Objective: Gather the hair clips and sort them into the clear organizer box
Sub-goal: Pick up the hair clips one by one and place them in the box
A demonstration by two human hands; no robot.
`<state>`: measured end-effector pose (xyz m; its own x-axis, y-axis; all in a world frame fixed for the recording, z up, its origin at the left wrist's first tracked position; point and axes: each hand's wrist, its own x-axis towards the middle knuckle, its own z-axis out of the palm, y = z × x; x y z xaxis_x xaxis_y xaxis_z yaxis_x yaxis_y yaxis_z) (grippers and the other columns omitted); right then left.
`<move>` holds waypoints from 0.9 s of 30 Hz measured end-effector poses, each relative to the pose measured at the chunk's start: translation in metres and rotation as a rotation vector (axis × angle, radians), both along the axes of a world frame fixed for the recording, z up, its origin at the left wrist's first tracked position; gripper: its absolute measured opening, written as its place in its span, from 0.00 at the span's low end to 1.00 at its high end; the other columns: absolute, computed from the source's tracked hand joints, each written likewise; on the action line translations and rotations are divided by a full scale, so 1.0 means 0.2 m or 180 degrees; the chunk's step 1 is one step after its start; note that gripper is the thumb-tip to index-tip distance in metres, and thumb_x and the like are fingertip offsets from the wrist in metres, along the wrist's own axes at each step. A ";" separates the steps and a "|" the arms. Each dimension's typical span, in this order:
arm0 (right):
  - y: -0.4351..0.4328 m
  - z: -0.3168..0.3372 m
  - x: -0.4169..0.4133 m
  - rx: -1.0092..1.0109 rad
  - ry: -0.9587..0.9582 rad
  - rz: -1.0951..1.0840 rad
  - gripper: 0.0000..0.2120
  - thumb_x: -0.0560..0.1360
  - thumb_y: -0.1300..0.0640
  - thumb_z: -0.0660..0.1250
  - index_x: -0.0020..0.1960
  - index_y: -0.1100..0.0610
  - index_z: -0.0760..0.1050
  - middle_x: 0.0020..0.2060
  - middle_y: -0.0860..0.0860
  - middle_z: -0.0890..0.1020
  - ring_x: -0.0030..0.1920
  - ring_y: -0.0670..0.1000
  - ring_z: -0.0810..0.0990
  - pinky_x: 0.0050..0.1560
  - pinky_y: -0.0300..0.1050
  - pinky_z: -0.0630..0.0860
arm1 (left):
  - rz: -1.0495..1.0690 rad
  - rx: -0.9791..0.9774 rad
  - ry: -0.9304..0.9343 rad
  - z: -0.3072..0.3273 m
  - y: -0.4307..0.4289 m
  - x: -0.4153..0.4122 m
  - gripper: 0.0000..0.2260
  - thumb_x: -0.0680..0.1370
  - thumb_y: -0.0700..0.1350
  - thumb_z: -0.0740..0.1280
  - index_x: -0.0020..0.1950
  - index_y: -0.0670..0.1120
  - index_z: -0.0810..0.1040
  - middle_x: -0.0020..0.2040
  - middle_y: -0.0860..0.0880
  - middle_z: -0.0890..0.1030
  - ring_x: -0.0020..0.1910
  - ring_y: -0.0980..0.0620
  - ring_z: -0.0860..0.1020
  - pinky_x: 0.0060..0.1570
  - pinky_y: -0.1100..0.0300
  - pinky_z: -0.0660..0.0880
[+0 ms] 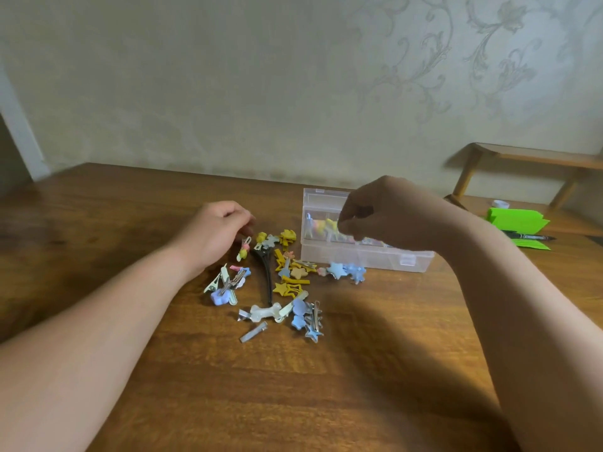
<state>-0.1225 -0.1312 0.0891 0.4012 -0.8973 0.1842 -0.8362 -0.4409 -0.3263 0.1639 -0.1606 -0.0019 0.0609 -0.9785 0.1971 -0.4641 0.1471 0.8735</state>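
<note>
Your left hand [215, 234] pinching pink-yellow clip [243, 252]; right hand [386, 213] curling over organizer box [375, 260], hold unclear. Remaining hair clips [288, 287] lying on table [359, 380] beside box. You're risking snagging neighbours, dropping into wrong compartment.

Your right hand [388, 213] hides part of the clear organizer box [359, 256]; what its shadowed fingertips hold is unreadable. On your left hand [212, 233], curled fingers hide any contact with the pink-and-yellow clip [244, 251].
</note>
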 end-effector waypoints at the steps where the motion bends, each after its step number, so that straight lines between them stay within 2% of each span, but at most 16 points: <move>1: 0.03 0.01 0.02 0.0225 0.0193 0.0171 0.02 0.79 0.48 0.73 0.48 0.42 0.85 0.38 0.40 0.86 0.38 0.43 0.84 0.36 0.39 0.78 | 0.0001 0.0010 0.0027 0.00 0.00 0.00 0.12 0.87 0.44 0.62 0.53 0.47 0.86 0.48 0.47 0.86 0.46 0.50 0.82 0.47 0.56 0.76; 4: 0.10 0.02 0.11 0.0891 0.0699 0.0652 0.04 0.77 0.46 0.75 0.52 0.40 0.85 0.42 0.38 0.86 0.41 0.39 0.84 0.42 0.38 0.77 | -0.0019 0.0031 0.0002 0.00 0.00 0.01 0.12 0.86 0.44 0.63 0.52 0.48 0.86 0.47 0.48 0.86 0.46 0.50 0.82 0.48 0.55 0.76; 6: 0.15 0.01 0.15 0.1194 0.0909 0.0918 0.08 0.77 0.47 0.76 0.55 0.39 0.84 0.46 0.39 0.86 0.46 0.40 0.84 0.48 0.40 0.79 | -0.0020 0.0031 -0.0003 0.00 -0.01 0.01 0.11 0.85 0.44 0.63 0.51 0.47 0.86 0.46 0.48 0.86 0.44 0.51 0.80 0.49 0.54 0.75; 8: 0.18 0.00 0.18 0.1346 0.1127 0.1058 0.11 0.77 0.50 0.76 0.57 0.39 0.82 0.48 0.39 0.85 0.49 0.41 0.83 0.50 0.40 0.79 | 0.0009 0.0043 -0.0021 0.00 -0.01 0.01 0.11 0.85 0.44 0.63 0.52 0.47 0.86 0.45 0.49 0.86 0.43 0.52 0.79 0.49 0.55 0.75; 10: 0.18 -0.02 0.22 0.1313 0.1316 0.1076 0.14 0.76 0.51 0.76 0.60 0.41 0.82 0.49 0.38 0.83 0.50 0.41 0.82 0.49 0.41 0.78 | 0.0021 0.0047 -0.0017 0.00 -0.01 0.01 0.11 0.85 0.44 0.63 0.52 0.47 0.86 0.45 0.49 0.86 0.43 0.52 0.78 0.50 0.54 0.75; 13: 0.13 -0.10 0.27 0.0807 0.1800 0.1068 0.18 0.72 0.45 0.79 0.61 0.48 0.83 0.45 0.45 0.82 0.45 0.50 0.81 0.46 0.48 0.78 | 0.0016 0.0037 -0.0024 0.00 -0.01 0.01 0.11 0.85 0.44 0.63 0.52 0.48 0.86 0.45 0.49 0.86 0.44 0.51 0.79 0.53 0.52 0.76; 17: 0.11 -0.12 0.25 0.0761 0.1970 0.0863 0.18 0.71 0.45 0.79 0.57 0.51 0.84 0.45 0.51 0.84 0.40 0.53 0.79 0.46 0.53 0.81 | 0.0005 0.0018 -0.0001 0.00 -0.01 0.01 0.11 0.85 0.44 0.63 0.52 0.47 0.86 0.45 0.49 0.86 0.44 0.51 0.79 0.53 0.51 0.75; 20: 0.11 -0.14 0.25 0.0709 0.2030 0.0903 0.15 0.74 0.48 0.76 0.58 0.52 0.83 0.47 0.54 0.85 0.40 0.54 0.79 0.46 0.55 0.81 | -0.0003 0.0031 -0.0022 0.00 -0.01 0.01 0.11 0.86 0.44 0.63 0.52 0.47 0.86 0.46 0.48 0.86 0.45 0.51 0.78 0.53 0.52 0.75; 23: 0.13 -0.16 0.26 0.0755 0.2045 0.1044 0.12 0.78 0.49 0.72 0.59 0.51 0.83 0.48 0.53 0.86 0.41 0.53 0.79 0.46 0.53 0.82 | -0.0008 0.0024 -0.0038 0.00 -0.01 0.01 0.12 0.86 0.44 0.63 0.52 0.48 0.86 0.46 0.49 0.86 0.45 0.51 0.79 0.53 0.51 0.76; 27: 0.13 -0.12 0.22 0.0971 0.1871 0.1141 0.12 0.80 0.50 0.70 0.61 0.50 0.83 0.45 0.45 0.82 0.44 0.50 0.81 0.48 0.50 0.82 | -0.0013 0.0045 -0.0080 0.00 -0.01 0.01 0.12 0.86 0.45 0.62 0.53 0.49 0.85 0.47 0.49 0.86 0.46 0.50 0.79 0.50 0.54 0.76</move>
<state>-0.0793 -0.1054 0.0651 0.6338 -0.6701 -0.3863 -0.7325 -0.6804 -0.0216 0.1664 -0.1624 -0.0027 0.0521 -0.9814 0.1848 -0.4855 0.1368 0.8635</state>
